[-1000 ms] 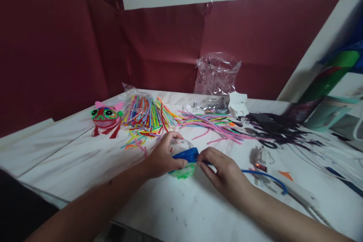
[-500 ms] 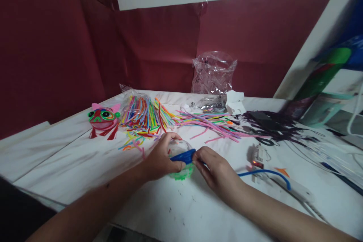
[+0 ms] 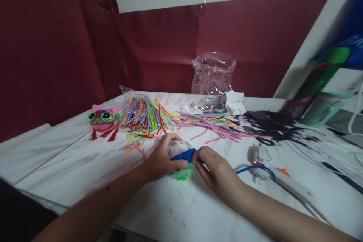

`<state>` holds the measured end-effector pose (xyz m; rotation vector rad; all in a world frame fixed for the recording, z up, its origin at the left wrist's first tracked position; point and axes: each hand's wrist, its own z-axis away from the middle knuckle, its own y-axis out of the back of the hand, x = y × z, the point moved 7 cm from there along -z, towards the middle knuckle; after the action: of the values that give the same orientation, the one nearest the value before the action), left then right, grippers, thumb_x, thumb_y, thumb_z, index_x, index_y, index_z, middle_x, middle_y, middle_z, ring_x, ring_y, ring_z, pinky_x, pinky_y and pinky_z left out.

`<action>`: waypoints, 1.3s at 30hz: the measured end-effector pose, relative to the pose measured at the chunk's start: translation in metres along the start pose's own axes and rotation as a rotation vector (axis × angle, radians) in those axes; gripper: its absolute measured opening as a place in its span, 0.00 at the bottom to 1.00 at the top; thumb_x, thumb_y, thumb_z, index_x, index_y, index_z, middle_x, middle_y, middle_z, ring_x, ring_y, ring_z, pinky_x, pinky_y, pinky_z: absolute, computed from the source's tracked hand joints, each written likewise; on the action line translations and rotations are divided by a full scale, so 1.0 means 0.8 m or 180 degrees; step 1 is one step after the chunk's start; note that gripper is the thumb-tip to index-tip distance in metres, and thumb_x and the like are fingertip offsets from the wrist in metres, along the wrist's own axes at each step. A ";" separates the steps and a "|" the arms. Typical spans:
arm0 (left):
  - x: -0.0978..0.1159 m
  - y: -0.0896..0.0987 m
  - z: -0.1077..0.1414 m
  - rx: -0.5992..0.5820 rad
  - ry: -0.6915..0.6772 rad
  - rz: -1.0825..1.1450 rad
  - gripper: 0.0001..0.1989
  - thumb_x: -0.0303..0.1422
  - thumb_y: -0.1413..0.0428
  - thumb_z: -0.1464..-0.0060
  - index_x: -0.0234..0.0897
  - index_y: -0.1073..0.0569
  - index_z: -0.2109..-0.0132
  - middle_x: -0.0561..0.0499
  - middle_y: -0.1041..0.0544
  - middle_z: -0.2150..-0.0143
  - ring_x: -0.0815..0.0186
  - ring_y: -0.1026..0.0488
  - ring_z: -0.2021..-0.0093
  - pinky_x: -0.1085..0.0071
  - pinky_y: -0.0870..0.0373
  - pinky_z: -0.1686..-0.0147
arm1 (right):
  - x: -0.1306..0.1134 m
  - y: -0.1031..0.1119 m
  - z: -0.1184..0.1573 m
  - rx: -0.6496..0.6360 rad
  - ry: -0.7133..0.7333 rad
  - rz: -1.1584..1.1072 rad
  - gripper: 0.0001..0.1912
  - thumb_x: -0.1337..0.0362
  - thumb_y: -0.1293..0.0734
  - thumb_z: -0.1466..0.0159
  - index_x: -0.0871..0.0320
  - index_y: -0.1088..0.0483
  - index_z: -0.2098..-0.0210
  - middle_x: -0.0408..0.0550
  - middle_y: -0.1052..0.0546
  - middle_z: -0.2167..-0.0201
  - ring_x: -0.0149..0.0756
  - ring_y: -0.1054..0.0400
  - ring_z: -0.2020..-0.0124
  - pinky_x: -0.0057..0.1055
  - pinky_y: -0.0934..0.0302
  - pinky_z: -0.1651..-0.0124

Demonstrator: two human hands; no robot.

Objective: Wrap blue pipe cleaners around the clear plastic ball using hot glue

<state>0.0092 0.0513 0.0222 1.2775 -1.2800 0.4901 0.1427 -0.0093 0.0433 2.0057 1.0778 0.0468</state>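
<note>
In the head view, my left hand [image 3: 161, 162] is closed around a clear, rounded plastic piece [image 3: 181, 145], its thumb pressing on a blue pipe cleaner band [image 3: 183, 155]. Bright green fuzzy trim [image 3: 183, 174] shows below that band. My right hand [image 3: 217, 167] pinches the blue pipe cleaner at the right side of the plastic piece. Its loose blue tail [image 3: 256, 167] comes out beyond my right wrist and curves down at its tip. My fingers hide part of the plastic piece.
A pink animal-like figure [image 3: 104, 121] with red tassels stands at left. Colourful pipe cleaners [image 3: 141, 115] and pink strands [image 3: 215, 126] lie behind my hands. A white glue gun [image 3: 295, 187], a power plug [image 3: 259, 155] and dark cords [image 3: 272, 124] are at right.
The loose end of the blue pipe cleaner has shifted left and bends more tightly. Both hands keep nearly the same place and grip.
</note>
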 end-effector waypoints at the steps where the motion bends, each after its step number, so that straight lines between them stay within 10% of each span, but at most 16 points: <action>1: 0.000 0.000 0.000 -0.0002 0.0010 0.0011 0.30 0.36 0.38 0.63 0.39 0.39 0.52 0.53 0.32 0.63 0.64 0.34 0.66 0.70 0.37 0.66 | -0.001 0.000 0.000 -0.0011 0.0005 -0.0012 0.08 0.71 0.43 0.35 0.56 0.38 0.69 0.48 0.31 0.73 0.37 0.34 0.72 0.31 0.36 0.70; 16: -0.027 0.008 -0.013 0.0198 0.0208 0.1219 0.27 0.38 0.36 0.64 0.38 0.38 0.56 0.51 0.30 0.62 0.62 0.32 0.61 0.70 0.38 0.64 | 0.006 0.012 0.002 0.0133 -0.0056 -0.0153 0.10 0.71 0.41 0.36 0.57 0.37 0.55 0.53 0.27 0.62 0.40 0.31 0.60 0.37 0.32 0.59; 39: -0.032 0.002 -0.009 0.0135 0.0289 0.1070 0.21 0.49 0.47 0.49 0.40 0.39 0.55 0.53 0.31 0.65 0.68 0.33 0.69 0.72 0.37 0.69 | 0.002 -0.009 0.012 0.0023 0.0350 0.0469 0.18 0.69 0.37 0.38 0.60 0.38 0.48 0.61 0.32 0.53 0.47 0.34 0.52 0.44 0.31 0.54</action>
<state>0.0031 0.0676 0.0015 1.0644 -1.4195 0.8079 0.1425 -0.0125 0.0314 2.1065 0.9970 0.2334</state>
